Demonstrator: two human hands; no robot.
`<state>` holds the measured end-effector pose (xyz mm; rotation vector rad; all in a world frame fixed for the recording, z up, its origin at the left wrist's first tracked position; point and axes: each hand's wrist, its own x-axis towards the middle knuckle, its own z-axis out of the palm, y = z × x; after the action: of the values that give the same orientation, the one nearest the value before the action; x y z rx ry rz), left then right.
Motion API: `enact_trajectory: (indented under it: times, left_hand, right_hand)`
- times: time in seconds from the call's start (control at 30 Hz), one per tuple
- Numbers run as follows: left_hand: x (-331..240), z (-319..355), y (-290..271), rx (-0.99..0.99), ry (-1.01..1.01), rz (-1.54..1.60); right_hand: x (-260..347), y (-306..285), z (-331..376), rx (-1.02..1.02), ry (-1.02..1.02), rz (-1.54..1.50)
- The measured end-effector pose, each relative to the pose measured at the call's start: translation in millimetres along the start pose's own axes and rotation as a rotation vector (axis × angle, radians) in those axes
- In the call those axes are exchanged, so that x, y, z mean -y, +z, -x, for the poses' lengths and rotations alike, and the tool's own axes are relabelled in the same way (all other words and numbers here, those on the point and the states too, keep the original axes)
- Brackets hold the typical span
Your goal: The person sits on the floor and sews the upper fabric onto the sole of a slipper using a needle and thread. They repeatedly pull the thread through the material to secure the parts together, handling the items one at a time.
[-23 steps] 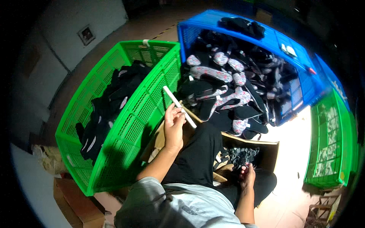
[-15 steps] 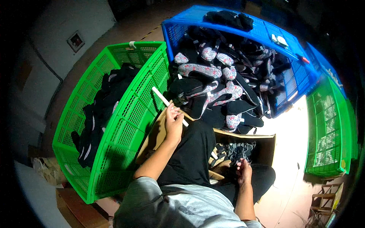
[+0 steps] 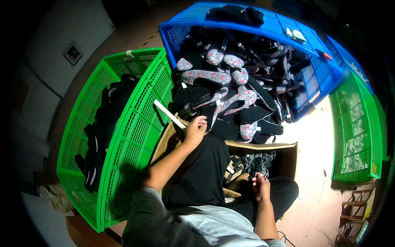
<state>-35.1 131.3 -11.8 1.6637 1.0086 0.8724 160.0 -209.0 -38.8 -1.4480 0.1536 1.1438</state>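
My left hand (image 3: 195,132) is over the lower end of a slim white stick (image 3: 169,114), its fingers bent and drawn together. The stick slants up left toward the green basket, and its lower end is hidden by the hand. Low over my lap, my right hand (image 3: 261,186) is closed with fingertips pinched; whatever they hold is too small to make out. Below it, a cardboard box (image 3: 293,158) contains dark and tan scraps (image 3: 255,162). Just beyond my left hand lies a heap of black and flower-patterned fabric shoes (image 3: 236,99).
A blue basket (image 3: 177,39) surrounds the shoe heap, with a black bundle (image 3: 234,15) on its rim. On the left, a green basket (image 3: 127,160) holds black fabric pieces (image 3: 107,123). Another green basket (image 3: 354,144) stands at right, near a small wooden frame (image 3: 354,210).
My left hand has shifted right along the white stick, from its middle toward its lower end. The right hand stays in nearly the same place. The view has swung slightly.
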Motion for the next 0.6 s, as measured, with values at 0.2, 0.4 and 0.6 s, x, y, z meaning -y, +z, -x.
enact_trajectory:
  times: [0.2, 0.4, 0.6]
  left_hand:
    - [-31.2, -70.6, 19.9, -0.002, 0.475, -0.763]
    - [-34.7, -155.0, 23.5, 0.047, 0.437, -1.336]
    - [-35.3, -195.3, 25.4, 0.174, 0.346, -1.719]
  right_hand:
    - [-2.7, -2.6, -3.7, -0.001, 0.001, 0.006]
    - [-0.1, -3.3, -8.0, -0.008, -0.004, -0.049]
    - [7.1, -0.2, -5.7, -0.01, 0.023, -0.087]
